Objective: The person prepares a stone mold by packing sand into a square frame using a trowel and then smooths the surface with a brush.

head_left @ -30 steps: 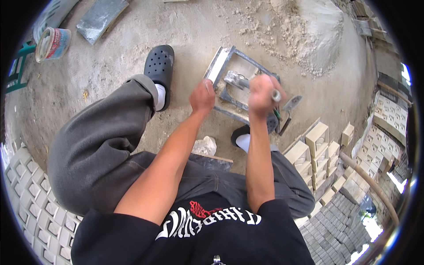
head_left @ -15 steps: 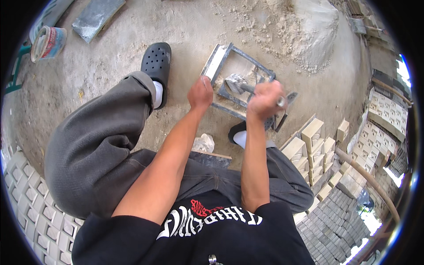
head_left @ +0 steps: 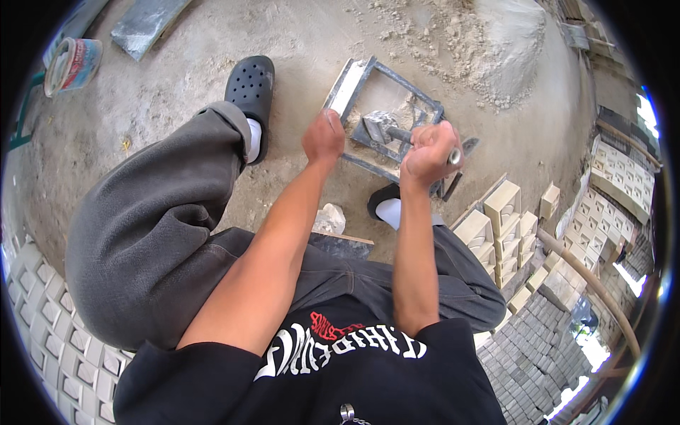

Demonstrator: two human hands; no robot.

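Note:
A grey metal mould frame [head_left: 408, 83] with open box sections rests on the dusty ground ahead, pale powdery material in and around it. My left hand [head_left: 324, 137] is closed on its left side, by a whitish-topped edge plate [head_left: 348, 89]. My right hand [head_left: 429, 154] is wrapped round the handle of a trowel, the round handle end showing beside the fist. The trowel's blade [head_left: 380, 125], smeared with pale mix, lies over the inside of the frame, pointing left. Whether the blade touches the frame's inner bar cannot be told.
Beyond the frame lies a heap of pale powder [head_left: 506, 53]. Moulded blocks [head_left: 503, 212] stand stacked at the right, with grey bricks [head_left: 535, 347] behind them. A bucket [head_left: 74, 67] and a flat board [head_left: 145, 27] are at the far left. A white lump [head_left: 330, 219] sits between my feet.
The right hand and trowel, blurred before, now look sharper, and the blade sits slightly nearer me within the frame. The left hand keeps its hold. The whole view has shifted a little.

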